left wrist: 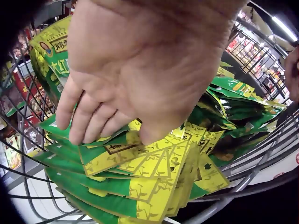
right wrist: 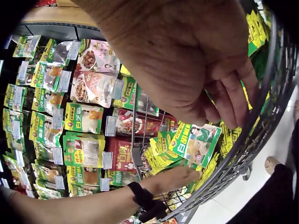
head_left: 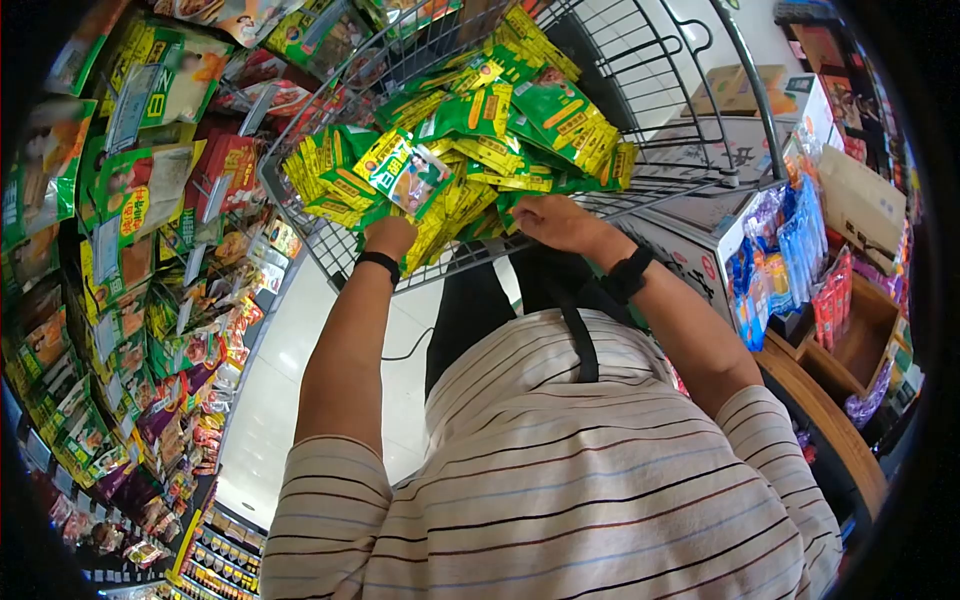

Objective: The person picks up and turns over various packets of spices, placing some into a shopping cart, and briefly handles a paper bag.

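A heap of green-and-yellow spice packets [head_left: 470, 130] lies in a dark wire shopping cart [head_left: 690, 150]. My left hand [head_left: 390, 236] is at the heap's near left side. In the left wrist view, its thumb and index finger pinch the edge of a packet [left wrist: 112, 148], while the other fingers extend over the stack. Just beyond this hand, a packet with a white-and-green front [head_left: 408, 178] lies face up on top. My right hand [head_left: 560, 222] is at the heap's near right side, its fingers loosely bent by the packets and cart rim. No packet shows between them.
Shelves of hanging food packets [head_left: 150, 200] rise along the left, close to the cart. White boxes [head_left: 690, 235] and a wooden display [head_left: 850, 340] with bagged goods stand on the right. Pale floor tiles [head_left: 310, 340] show below.
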`<state>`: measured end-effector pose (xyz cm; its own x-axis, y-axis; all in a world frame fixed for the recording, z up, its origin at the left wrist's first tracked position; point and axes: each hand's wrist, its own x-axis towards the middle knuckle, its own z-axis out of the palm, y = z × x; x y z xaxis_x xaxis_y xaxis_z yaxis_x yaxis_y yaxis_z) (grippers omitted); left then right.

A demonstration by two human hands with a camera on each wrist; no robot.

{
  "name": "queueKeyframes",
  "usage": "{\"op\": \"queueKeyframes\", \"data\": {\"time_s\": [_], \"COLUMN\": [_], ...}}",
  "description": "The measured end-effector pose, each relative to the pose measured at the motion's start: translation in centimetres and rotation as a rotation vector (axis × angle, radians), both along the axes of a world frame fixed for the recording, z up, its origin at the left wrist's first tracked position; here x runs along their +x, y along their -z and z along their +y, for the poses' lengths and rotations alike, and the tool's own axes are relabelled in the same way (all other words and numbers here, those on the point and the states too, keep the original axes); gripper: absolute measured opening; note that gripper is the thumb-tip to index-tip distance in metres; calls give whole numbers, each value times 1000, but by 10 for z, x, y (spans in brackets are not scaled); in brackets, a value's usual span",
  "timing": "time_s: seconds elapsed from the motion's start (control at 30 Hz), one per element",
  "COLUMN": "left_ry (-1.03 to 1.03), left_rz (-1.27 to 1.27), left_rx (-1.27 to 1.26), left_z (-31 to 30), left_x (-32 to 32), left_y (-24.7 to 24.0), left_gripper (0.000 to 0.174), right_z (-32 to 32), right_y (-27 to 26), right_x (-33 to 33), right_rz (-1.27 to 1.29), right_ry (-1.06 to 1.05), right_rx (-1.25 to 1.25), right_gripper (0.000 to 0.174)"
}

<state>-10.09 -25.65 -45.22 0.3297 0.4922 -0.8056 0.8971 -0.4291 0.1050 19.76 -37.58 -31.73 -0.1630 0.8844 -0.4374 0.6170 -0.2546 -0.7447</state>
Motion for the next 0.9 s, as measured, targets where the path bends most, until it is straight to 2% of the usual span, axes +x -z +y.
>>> {"op": "queueKeyframes", "data": {"time_s": [0.23,0.47,0.53,0.63,0.67,0.77,0.9], "left_ry": [-25,239,303,260,235,126,38], "left_rz": [-43,-41,-52,-24,-76,-182,-267], "left_rx": [11,84,128,112,182,196,194], "left_z": [1,2,-2,-3,-7,-11,-20], "left_x": [-6,-13,-17,-17,-23,-20,-47], "left_y": [5,-6,-19,-42,-43,-119,-164], "left_gripper": [35,26,24,25,27,24,30], "right_z": [-4,-3,-1,5,7,15,30], "right_y": [4,-5,-9,-5,-7,-17,-35], "right_x": [-2,-4,-6,-7,-10,-17,-29], "right_rz": [-6,-14,7,-13,8,34,64], "right_ry": [16,0,12,-47,-30,-31,-92], "right_rx": [32,12,12,13,27,47,2], "right_gripper": [20,20,21,21,21,21,26]}}
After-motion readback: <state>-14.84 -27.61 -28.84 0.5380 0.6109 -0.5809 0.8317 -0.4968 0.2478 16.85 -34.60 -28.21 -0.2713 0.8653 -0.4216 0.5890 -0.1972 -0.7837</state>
